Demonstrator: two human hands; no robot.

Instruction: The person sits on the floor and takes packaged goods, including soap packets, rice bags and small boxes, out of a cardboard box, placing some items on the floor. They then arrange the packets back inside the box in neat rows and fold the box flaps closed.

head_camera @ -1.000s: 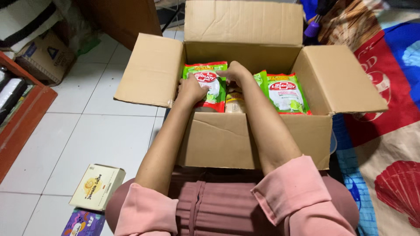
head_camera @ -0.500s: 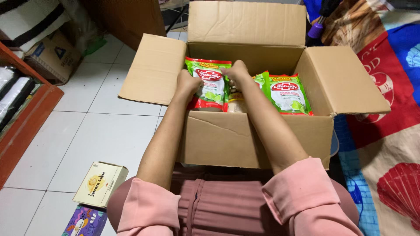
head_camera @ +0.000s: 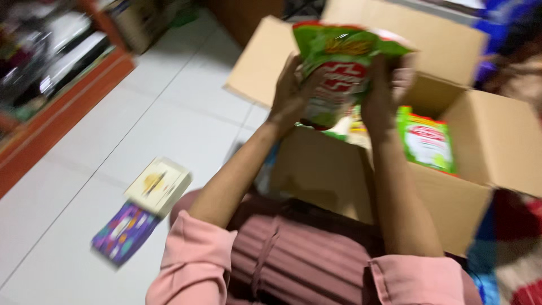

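Both hands hold a green and red refill pouch [head_camera: 339,70] lifted above the open cardboard box [head_camera: 339,181]. My left hand [head_camera: 289,93] grips the pouch's left side and my right hand [head_camera: 381,93] grips its right side. A second green and red pouch [head_camera: 427,141] stands inside the box on the right. Something yellowish [head_camera: 355,127] shows in the box below the raised pouch. The frame is blurred by motion.
On the white tiled floor at the left lie a cream small box [head_camera: 158,183] and a purple packet [head_camera: 124,231]. A red-brown wooden shelf [head_camera: 62,101] runs along the far left. A patterned mat lies at the right edge [head_camera: 519,237].
Both hands have lifted the left pouch up out of the box. The camera has swung, so the box now sits further right and the view is blurred.
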